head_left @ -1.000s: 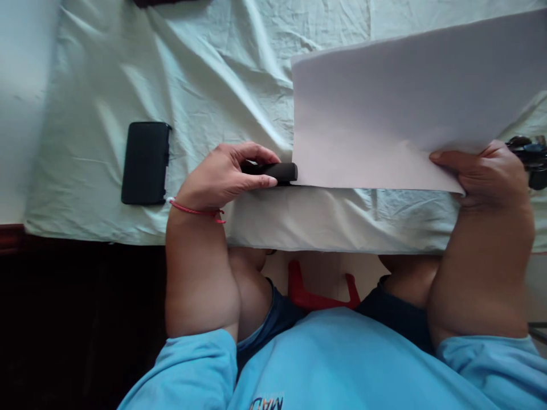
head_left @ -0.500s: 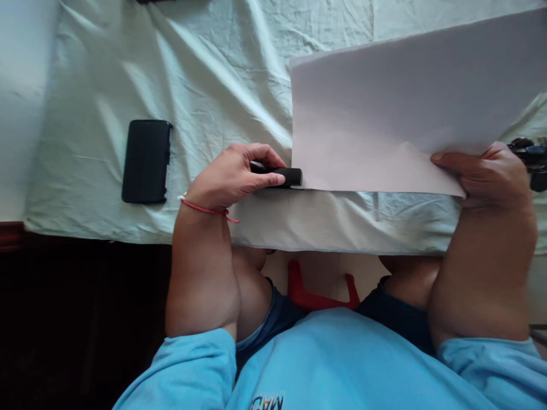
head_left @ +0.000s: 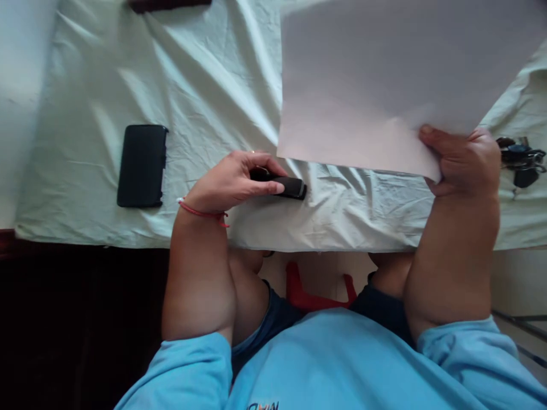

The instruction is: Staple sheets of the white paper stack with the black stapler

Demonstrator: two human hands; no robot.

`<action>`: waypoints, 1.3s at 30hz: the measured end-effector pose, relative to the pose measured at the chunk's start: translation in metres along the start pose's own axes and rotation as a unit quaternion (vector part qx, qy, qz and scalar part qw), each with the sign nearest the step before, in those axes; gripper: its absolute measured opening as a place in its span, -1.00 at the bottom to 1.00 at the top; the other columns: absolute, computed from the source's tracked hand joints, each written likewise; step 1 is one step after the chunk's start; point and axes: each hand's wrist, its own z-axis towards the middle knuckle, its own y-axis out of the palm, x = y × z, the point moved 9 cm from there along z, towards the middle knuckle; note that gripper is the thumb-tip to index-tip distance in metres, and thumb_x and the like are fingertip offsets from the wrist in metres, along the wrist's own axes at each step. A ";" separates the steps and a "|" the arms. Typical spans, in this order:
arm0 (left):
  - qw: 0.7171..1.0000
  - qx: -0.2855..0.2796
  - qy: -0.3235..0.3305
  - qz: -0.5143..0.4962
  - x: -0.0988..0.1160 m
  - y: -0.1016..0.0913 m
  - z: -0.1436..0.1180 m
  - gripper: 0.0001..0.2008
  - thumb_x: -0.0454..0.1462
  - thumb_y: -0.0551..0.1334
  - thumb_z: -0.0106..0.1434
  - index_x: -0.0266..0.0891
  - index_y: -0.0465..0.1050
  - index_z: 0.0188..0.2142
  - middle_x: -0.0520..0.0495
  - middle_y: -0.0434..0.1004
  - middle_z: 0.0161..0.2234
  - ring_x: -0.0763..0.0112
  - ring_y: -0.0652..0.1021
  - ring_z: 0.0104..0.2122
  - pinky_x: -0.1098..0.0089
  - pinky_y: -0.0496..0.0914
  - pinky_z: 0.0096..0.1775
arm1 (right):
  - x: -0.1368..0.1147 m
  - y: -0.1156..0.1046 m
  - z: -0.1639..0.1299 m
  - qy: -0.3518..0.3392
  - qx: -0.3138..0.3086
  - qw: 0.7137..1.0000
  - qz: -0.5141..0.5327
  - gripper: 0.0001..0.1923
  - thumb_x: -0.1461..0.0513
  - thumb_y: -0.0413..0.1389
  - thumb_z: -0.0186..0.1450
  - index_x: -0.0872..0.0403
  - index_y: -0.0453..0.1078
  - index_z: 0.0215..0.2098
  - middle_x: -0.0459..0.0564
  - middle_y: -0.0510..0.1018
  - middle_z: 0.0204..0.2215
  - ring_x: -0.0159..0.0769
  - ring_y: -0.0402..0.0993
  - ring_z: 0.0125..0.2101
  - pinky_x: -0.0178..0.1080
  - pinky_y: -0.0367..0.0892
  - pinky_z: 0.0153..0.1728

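A short black stick-shaped object [head_left: 288, 186], perhaps a marker or glue stick (its make cannot be told), lies at centre frame on the pale green cloth [head_left: 205, 85], near the table's front edge. The left hand [head_left: 233, 181] is closed on its left end, thumb along the near side and curled fingers [head_left: 265, 162] over the top, so only the right end shows beyond the fingertips. A red thread bracelet [head_left: 200, 212] circles that wrist.

Up and to the right, a white sheet of paper [head_left: 384, 85] is held lifted above the cloth, its lower left corner just above the stick without touching it. The right hand [head_left: 464, 162] pinches the sheet's lower right corner, thumb on top and the other fingers hidden behind the paper. The top of the sheet is cut off by the frame.

A black phone [head_left: 142, 165] lies flat at left of centre, well apart from the left hand. A bunch of keys [head_left: 519, 162] sits at the right edge, just beside the right hand. A dark object [head_left: 168, 4] at the upper edge is mostly cut off
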 end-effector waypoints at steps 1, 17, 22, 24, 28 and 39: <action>1.000 -0.011 0.006 -0.006 0.001 0.002 -0.001 -0.72 -0.05 0.58 0.20 -0.13 0.79 -0.17 -0.06 0.76 -0.21 0.21 0.65 -0.18 0.28 0.47 -0.12 | 0.000 0.004 0.001 -0.003 -0.003 1.000 0.014 -0.51 0.21 0.64 -0.26 0.10 0.71 -0.34 0.03 0.81 -0.18 -0.18 0.73 -0.21 -0.04 0.77 -0.03; 0.929 0.262 -0.053 -0.254 -0.031 -0.020 0.008 -0.59 -0.12 0.65 0.35 -0.15 0.50 -0.41 0.07 0.45 -0.46 0.50 0.44 -0.50 0.42 0.28 -0.47 | 0.004 0.016 -0.003 0.028 -0.055 0.996 0.057 -0.42 0.19 0.73 -0.25 0.07 0.68 -0.29 0.05 0.82 -0.11 0.08 0.82 -0.01 0.19 0.81 0.09; 0.937 0.258 -0.061 -0.226 -0.026 -0.014 0.005 -0.51 -0.17 0.65 0.34 -0.19 0.44 -0.55 0.09 0.33 -0.58 0.55 0.29 -0.55 0.48 0.20 -0.51 | 0.003 0.018 -0.009 0.032 -0.055 0.997 0.045 -0.45 0.20 0.72 -0.19 0.08 0.71 -0.25 0.02 0.81 -0.15 -0.04 0.81 -0.12 0.13 0.81 0.11; 0.940 0.258 -0.066 -0.213 -0.029 -0.013 0.005 -0.49 -0.03 0.61 0.38 -0.19 0.50 -0.53 0.07 0.37 -0.56 0.52 0.33 -0.54 0.46 0.25 -0.50 | 0.003 0.017 -0.011 0.034 -0.046 0.997 0.048 -0.46 0.22 0.71 -0.20 0.08 0.71 -0.27 0.01 0.81 -0.17 -0.08 0.80 -0.15 0.11 0.80 0.13; 0.957 0.217 -0.048 -0.185 -0.032 -0.015 0.008 -0.51 0.11 0.61 0.34 -0.13 0.55 -0.45 0.04 0.44 -0.50 0.43 0.37 -0.51 0.34 0.31 -0.45 | 0.001 0.015 -0.013 0.035 -0.034 0.998 0.050 -0.49 0.25 0.68 -0.17 0.09 0.69 -0.27 0.03 0.80 -0.16 -0.01 0.81 -0.10 0.13 0.81 0.11; 0.971 0.174 -0.041 -0.160 -0.035 -0.017 0.008 -0.45 0.17 0.60 0.25 -0.08 0.40 -0.45 0.03 0.33 -0.54 0.42 0.26 -0.55 0.29 0.14 -0.52 | -0.001 0.015 -0.016 0.049 -0.029 0.998 0.037 -0.46 0.19 0.71 -0.20 0.06 0.66 -0.30 0.07 0.83 -0.08 0.10 0.81 0.04 0.04 0.85 -0.06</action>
